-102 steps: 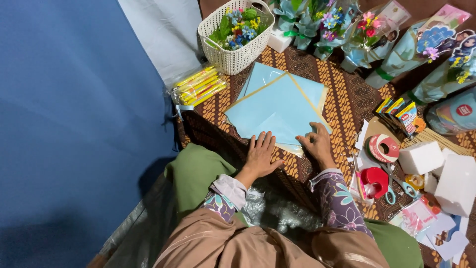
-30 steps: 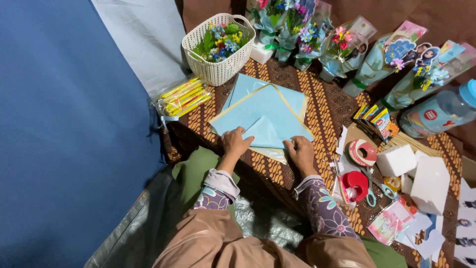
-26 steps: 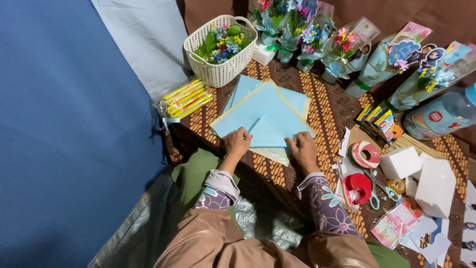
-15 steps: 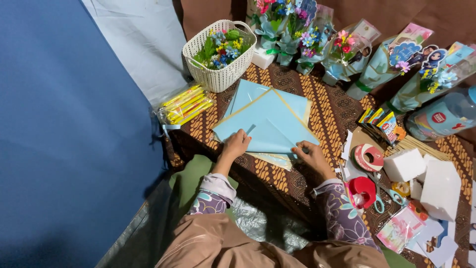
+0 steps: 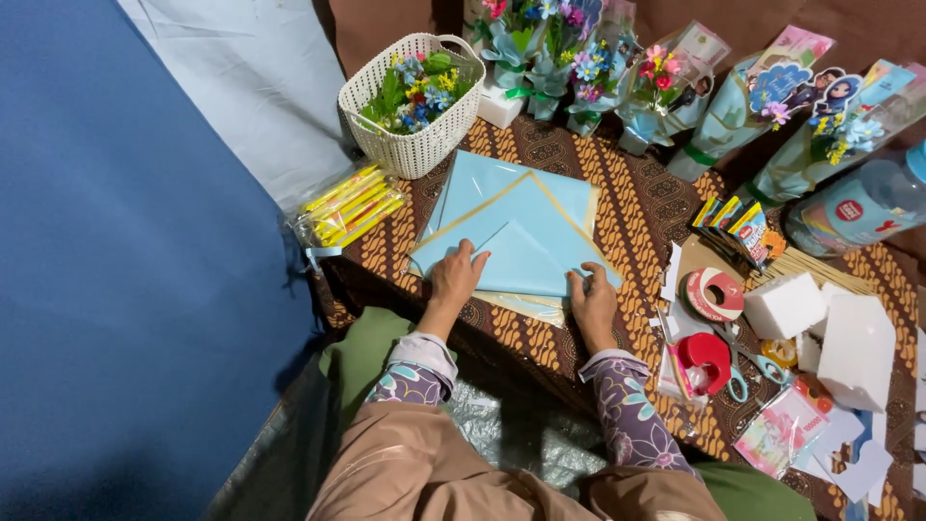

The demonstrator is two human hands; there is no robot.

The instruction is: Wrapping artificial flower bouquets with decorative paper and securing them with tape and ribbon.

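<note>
Presently both hands rest flat on a stack of light blue paper sheets (image 5: 521, 241) lying on a low bench (image 5: 656, 207) covered with a brown patterned cloth. The left hand (image 5: 455, 278) lies palm down at the 7 o'clock corner of the top sheet, fingers spread and touching the paper; its grip is open, pinching nothing. The right hand (image 5: 593, 301) presses on the 5 o'clock edge of the same sheet, fingers extended and close together, thumb beside them; nothing is held between them. The top sheet is folded into a triangular shape with its point toward 12 o'clock, and cream-coloured edges show around the blue.

At 10 o'clock from the paper stands a white woven basket (image 5: 410, 145) filled with small artificial flowers. At 9 o'clock, just off the bench edge, lies a clear packet of yellow sticks (image 5: 349, 205). Along the 12 to 2 o'clock side stand wrapped flower bouquets (image 5: 666, 87) in pale green and blue paper. At 3 o'clock lie a red and white tape roll (image 5: 712, 294), a red tape dispenser (image 5: 704, 359), scissors with light blue handles (image 5: 752, 371) and white foam blocks (image 5: 786, 304). Small colourful cartons (image 5: 738, 227) stand at 2 o'clock, near the tape roll.
</note>
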